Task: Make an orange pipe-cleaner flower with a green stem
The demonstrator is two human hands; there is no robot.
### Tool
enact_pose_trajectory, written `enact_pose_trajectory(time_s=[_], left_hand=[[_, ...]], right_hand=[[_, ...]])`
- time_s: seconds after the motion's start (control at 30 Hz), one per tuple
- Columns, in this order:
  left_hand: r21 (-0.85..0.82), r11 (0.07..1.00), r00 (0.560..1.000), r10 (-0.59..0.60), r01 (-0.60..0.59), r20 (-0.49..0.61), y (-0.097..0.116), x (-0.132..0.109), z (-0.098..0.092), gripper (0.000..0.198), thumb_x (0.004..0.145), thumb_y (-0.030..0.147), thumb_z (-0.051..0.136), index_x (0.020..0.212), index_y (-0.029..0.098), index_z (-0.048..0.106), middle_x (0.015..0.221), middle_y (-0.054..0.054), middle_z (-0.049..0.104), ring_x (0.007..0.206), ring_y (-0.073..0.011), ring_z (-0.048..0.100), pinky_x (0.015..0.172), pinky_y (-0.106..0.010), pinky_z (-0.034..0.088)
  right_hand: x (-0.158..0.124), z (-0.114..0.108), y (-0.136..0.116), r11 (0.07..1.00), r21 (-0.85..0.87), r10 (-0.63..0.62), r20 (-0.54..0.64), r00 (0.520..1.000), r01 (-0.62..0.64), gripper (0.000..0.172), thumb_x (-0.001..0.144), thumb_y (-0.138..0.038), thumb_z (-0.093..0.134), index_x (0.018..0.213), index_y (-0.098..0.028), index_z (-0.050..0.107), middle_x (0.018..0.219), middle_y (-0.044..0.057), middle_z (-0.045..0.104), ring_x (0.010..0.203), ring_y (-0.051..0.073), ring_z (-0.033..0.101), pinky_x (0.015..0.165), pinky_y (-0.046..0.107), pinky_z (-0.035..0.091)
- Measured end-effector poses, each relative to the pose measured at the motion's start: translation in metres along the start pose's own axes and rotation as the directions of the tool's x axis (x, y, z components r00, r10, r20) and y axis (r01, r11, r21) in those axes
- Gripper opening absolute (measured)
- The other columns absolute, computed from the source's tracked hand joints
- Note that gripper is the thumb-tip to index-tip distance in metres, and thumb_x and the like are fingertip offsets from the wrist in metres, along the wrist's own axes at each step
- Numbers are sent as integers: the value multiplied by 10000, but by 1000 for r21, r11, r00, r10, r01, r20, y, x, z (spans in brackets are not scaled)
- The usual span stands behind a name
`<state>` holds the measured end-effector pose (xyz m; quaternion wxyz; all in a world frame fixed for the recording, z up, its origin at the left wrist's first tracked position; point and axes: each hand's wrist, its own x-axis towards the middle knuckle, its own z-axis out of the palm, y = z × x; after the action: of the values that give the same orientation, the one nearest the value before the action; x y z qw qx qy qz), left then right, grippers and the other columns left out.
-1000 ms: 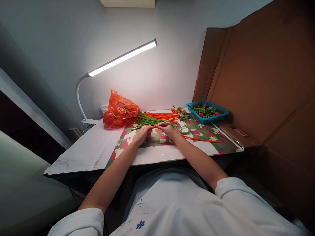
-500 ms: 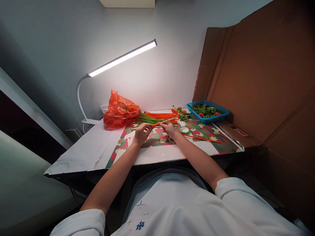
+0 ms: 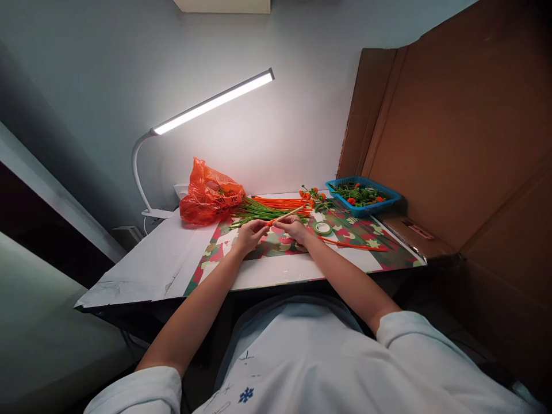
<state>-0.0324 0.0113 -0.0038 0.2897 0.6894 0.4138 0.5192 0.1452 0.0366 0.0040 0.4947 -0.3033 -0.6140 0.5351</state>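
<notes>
My left hand (image 3: 251, 234) pinches the left end of a short orange coil, likely pipe cleaner (image 3: 270, 223). My right hand (image 3: 294, 229) has thumb and fingers closed at the coil's right end, around a pale thin stick (image 3: 290, 214) that slants up to the right. The fingertips hide much of the coil. Just behind the hands lie green pipe cleaners (image 3: 267, 210) and orange pipe cleaners (image 3: 282, 203). Right of my right hand is a roll of green tape (image 3: 322, 228), with loose orange strands (image 3: 356, 245) in front of it.
An orange plastic bag (image 3: 211, 192) stands at the back left, beneath a lit lamp (image 3: 215, 100). Small orange flowers on green stems (image 3: 313, 196) lie at the back. A blue basket (image 3: 366, 210) holds green and orange pieces. A cardboard sheet (image 3: 448, 132) rises along the right.
My right hand has shifted slightly left, closer to my left hand, and less of the orange coil shows between the fingers. The stick's free end has moved a little left too.
</notes>
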Motion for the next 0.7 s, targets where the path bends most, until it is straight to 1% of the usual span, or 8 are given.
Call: enact_pose_trajectory(time_s=[0.1, 0.2, 0.33, 0.43, 0.53, 0.6, 0.7], left_hand=[[-24, 999, 998, -27, 28, 63, 3, -1, 1, 293, 730, 432, 705, 833, 158, 680, 700, -19, 641, 603, -126, 585, 578, -237, 481], [-38, 998, 993, -47, 51, 112, 4, 1, 0, 303, 732, 453, 695, 779, 155, 672, 647, -3, 601, 548, -109, 535, 540, -225, 453], [-24, 997, 991, -65, 68, 119, 2, 3, -1, 301, 738, 458, 680, 733, 158, 656, 605, 7, 568, 500, -99, 478, 503, -218, 405], [19, 998, 995, -63, 62, 72, 4, 2, 3, 248, 757, 419, 665, 749, 171, 647, 601, 12, 572, 481, -102, 450, 482, -215, 361], [78, 997, 1000, -23, 24, -9, 9, -1, 7, 155, 749, 331, 689, 797, 201, 619, 599, 33, 581, 503, -107, 443, 515, -208, 339], [113, 994, 997, 11, -3, -70, 13, -3, 10, 162, 739, 281, 707, 826, 223, 584, 589, 54, 570, 523, -112, 440, 548, -203, 332], [161, 987, 987, 51, -26, -154, 18, -5, 11, 189, 731, 247, 720, 773, 232, 536, 555, 71, 504, 523, -113, 412, 560, -201, 306]], right_hand=[[1, 0, 3, 999, -13, -30, 23, 999, 30, 390, 517, -481, 802, 693, -146, 707, 650, 3, 636, 643, 125, 532, 620, 260, 403], [2, -1, 6, 998, -36, -48, 35, 998, 50, 378, 522, -471, 804, 685, -145, 704, 629, -6, 618, 619, 119, 517, 591, 254, 393], [3, 0, 8, 996, -65, -56, 18, 998, 57, 373, 517, -474, 809, 672, -154, 697, 566, -31, 560, 566, 105, 465, 535, 242, 351], [4, 1, 9, 996, -78, -53, -23, 998, 51, 366, 500, -473, 817, 633, -161, 680, 558, -29, 549, 567, 107, 452, 524, 239, 339], [3, 3, 7, 997, -68, -30, -55, 998, 27, 376, 503, -489, 808, 620, -161, 665, 580, -12, 574, 583, 117, 474, 530, 243, 353], [3, 5, 5, 999, -46, -16, -64, 998, 13, 391, 514, -504, 796, 641, -158, 664, 606, -1, 593, 611, 126, 502, 560, 249, 380], [1, 7, 1, 1000, -8, -7, -68, 998, 7, 419, 513, -520, 785, 683, -155, 667, 664, 11, 616, 668, 134, 528, 614, 257, 404]])
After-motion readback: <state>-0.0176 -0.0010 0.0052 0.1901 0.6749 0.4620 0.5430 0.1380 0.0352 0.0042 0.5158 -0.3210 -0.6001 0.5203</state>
